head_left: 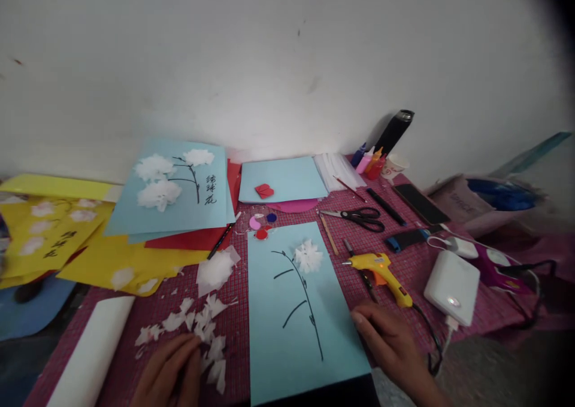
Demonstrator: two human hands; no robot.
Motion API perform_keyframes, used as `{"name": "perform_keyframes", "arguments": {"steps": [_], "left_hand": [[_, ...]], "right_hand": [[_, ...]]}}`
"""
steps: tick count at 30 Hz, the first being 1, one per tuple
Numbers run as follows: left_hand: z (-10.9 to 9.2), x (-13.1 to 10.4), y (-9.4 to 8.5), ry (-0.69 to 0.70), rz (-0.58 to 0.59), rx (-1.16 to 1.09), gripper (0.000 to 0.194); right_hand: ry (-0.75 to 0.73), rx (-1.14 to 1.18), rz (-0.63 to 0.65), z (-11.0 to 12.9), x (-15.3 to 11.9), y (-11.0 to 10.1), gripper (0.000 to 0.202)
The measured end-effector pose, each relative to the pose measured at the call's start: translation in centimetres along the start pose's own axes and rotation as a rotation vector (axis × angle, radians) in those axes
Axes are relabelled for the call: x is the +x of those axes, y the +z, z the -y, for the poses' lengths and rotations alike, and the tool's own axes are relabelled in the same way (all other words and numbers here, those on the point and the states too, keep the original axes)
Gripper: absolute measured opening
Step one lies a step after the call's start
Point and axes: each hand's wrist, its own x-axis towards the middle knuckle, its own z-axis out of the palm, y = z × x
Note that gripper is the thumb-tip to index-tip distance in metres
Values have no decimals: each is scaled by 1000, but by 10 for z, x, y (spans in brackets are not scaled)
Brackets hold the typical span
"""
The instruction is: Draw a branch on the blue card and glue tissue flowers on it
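Note:
A light blue sheet (278, 347) lies in front of me with a drawn black branch and one white tissue paper flower (308, 255) at its upper right. My left hand (171, 371) is closed, fingertips together at a loose pile of white tissue paper pieces (204, 326) left of the sheet. Those fingertips seem to pinch one piece, though the hand partly hides it. At the sheet's right edge my right hand (389, 344) has its thumb and bent index finger close together on the border; its other fingers are mostly hidden.
A yellow hot glue gun (381, 272) lies right of the sheet, its cord trailing past a white power bank (453, 287). Scissors (357, 216) and a black bottle (395, 131) are farther back. A finished flower picture (179, 215) and a white paper roll (92, 353) are on the left.

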Motion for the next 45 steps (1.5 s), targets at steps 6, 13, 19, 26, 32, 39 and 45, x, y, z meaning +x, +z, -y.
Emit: {"name": "perform_keyframes", "arguments": {"steps": [6, 13, 19, 26, 32, 39, 45], "left_hand": [[-51, 52, 1, 151, 212, 22, 26], [-122, 125, 39, 369, 648, -5, 43], [-135, 151, 79, 349, 660, 25, 51], [-107, 126, 62, 293, 595, 102, 45], [-77, 82, 24, 185, 347, 31, 20], [-17, 17, 3, 27, 146, 88, 28], [-3, -18, -3, -10, 84, 69, 24]], "right_hand": [[-115, -2, -13, -6, -6, 0, 22], [-146, 29, -38, -12, -11, 3, 19], [-132, 75, -60, -13, -12, 1, 21], [-142, 82, -64, -16, -15, 3, 21], [-187, 46, -65, -19, -17, 7, 16], [-202, 5, -52, -22, -15, 9, 18], [-248, -24, -85, -28, -14, 14, 16]]}}
